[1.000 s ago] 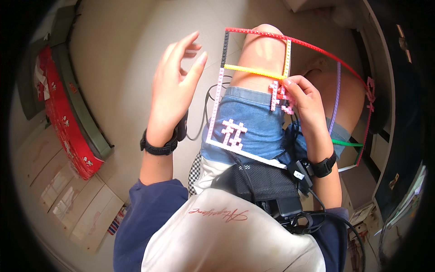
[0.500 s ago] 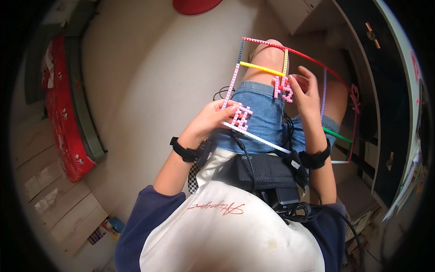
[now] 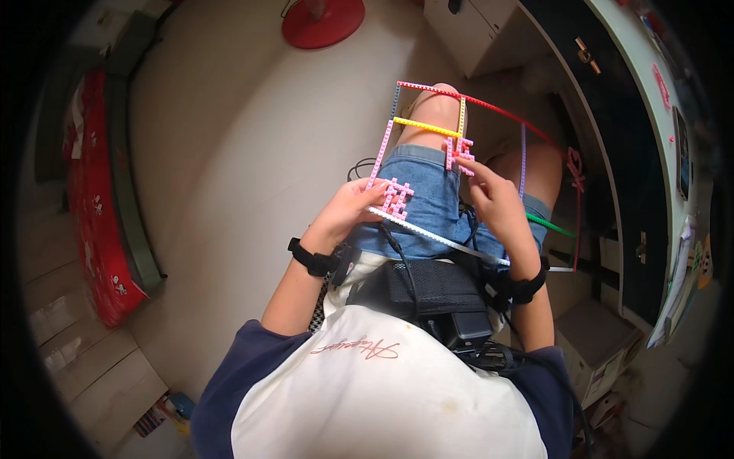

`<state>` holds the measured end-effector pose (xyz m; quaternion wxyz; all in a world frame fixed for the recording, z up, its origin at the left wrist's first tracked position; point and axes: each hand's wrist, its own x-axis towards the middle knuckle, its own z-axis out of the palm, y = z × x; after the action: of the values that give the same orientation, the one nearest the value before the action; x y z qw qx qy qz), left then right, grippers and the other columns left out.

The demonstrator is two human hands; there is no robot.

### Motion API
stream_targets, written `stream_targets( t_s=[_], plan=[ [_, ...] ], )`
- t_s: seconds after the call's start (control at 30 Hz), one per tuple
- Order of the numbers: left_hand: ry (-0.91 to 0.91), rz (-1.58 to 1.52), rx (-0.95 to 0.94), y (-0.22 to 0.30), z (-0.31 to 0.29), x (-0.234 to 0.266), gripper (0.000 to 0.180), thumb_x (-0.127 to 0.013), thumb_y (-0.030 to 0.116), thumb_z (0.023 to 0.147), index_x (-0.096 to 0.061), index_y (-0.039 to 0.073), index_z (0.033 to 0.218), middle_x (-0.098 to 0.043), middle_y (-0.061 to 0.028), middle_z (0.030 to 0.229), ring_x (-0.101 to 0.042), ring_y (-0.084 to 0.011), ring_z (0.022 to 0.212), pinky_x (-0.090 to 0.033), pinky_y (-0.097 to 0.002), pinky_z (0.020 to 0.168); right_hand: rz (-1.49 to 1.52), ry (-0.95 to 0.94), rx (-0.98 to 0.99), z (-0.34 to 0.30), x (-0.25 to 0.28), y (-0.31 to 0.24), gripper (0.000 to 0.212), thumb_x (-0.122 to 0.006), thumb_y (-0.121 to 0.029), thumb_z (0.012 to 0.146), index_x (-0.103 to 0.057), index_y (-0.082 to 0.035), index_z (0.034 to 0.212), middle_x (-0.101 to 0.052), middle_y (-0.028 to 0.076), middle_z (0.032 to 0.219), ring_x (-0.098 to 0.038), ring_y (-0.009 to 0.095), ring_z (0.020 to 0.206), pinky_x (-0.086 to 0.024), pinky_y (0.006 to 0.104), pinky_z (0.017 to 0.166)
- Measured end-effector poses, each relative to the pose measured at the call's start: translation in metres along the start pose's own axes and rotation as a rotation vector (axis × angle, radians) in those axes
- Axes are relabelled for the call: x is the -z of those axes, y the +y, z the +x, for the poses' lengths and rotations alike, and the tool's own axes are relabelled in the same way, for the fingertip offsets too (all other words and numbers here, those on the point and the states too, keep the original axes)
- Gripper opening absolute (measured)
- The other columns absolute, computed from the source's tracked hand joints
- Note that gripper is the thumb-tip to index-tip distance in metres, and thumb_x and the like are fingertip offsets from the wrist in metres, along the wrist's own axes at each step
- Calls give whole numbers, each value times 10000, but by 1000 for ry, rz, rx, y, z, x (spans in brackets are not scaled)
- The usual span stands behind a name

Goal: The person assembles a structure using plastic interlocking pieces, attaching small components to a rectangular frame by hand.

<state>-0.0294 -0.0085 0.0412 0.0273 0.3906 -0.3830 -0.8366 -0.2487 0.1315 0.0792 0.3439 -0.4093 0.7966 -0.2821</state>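
At the far left a red bed (image 3: pixel 95 206) runs along the wall, with bare floor (image 3: pixel 245 153) between it and the seated person. The left hand (image 3: pixel 345 214) rests at the lower left corner of a brick frame (image 3: pixel 466 99), fingers curled and pinched on a pink block cluster (image 3: pixel 395 196) that sits where the pink side rail meets the white bottom rail (image 3: pixel 436 233). The frame lies across the person's lap, over denim shorts (image 3: pixel 428 199), tilted away toward the knees. Its rails are thin strips of small building bricks: pink on the left, red along the top and right, a yellow crossbar (image 3: pixel 424 126) near the top, and a green strip (image 3: pixel 552 224) low on the right. The right hand (image 3: pixel 497 200) reaches up inside the frame, index finger extended and touching a second pink block cluster (image 3: pixel 459 149) that hangs below the yellow crossbar. A dark cabinet (image 3: pixel 612 153) stands at the far right, and a red round base (image 3: pixel 321 21) lies on the floor above.

By my judgement the outline is closed and two pink figures are mounted, while much of the inside remains open, so filling seems to be what is left.

Half a second earlier the left hand was already on its cluster; a full second earlier it was lifted off, open, to the left of the frame.
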Motion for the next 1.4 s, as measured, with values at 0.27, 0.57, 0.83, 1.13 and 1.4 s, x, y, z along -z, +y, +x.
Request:
stream_targets(
  t_s=[0.27,0.57,0.83,1.13,1.4],
  plan=[
    [-57,18,-8,6,-5,1,343,-525,229,966,-562,-42,1172,-665,-99,1033,-663,-154,882,-538,-283,814,333,343,26,-1,71,53,278,-496,-58,893,-653,-31,1121,-657,46,776,-597,92,646,-459,230,574],
    [-25,144,-13,10,-5,-2,311,-491,235,984,-550,-11,1164,-652,-103,1075,-654,-156,906,-536,-282,813,615,164,-357,42,69,122,300,-614,-157,894,-610,62,1098,-612,32,740,-513,57,565,-415,185,510],
    [-48,153,-356,18,-45,22,345,-481,263,989,-539,-16,1184,-642,-105,1110,-622,-150,952,-475,-287,886,651,81,-7,59,71,59,229,-671,-193,873,-666,-33,1037,-634,-22,817,-557,33,693,-397,162,575],
    [-99,-200,-771,29,-109,42,723,-375,639,907,-526,6,1221,-616,-128,1147,-616,-250,1015,-471,-339,910,642,258,357,35,82,-76,205,-685,-171,857,-656,-64,1030,-673,-7,865,-607,51,791,-399,176,600],
    [-286,463,-825,59,-32,-64,677,-659,132,854,-331,88,1445,-400,-140,1442,-426,-282,1299,-358,-401,1060,672,345,716,-29,133,-142,251,-660,-170,886,-625,-34,1095,-653,9,867,-562,24,733,-390,157,575]
  ],
)
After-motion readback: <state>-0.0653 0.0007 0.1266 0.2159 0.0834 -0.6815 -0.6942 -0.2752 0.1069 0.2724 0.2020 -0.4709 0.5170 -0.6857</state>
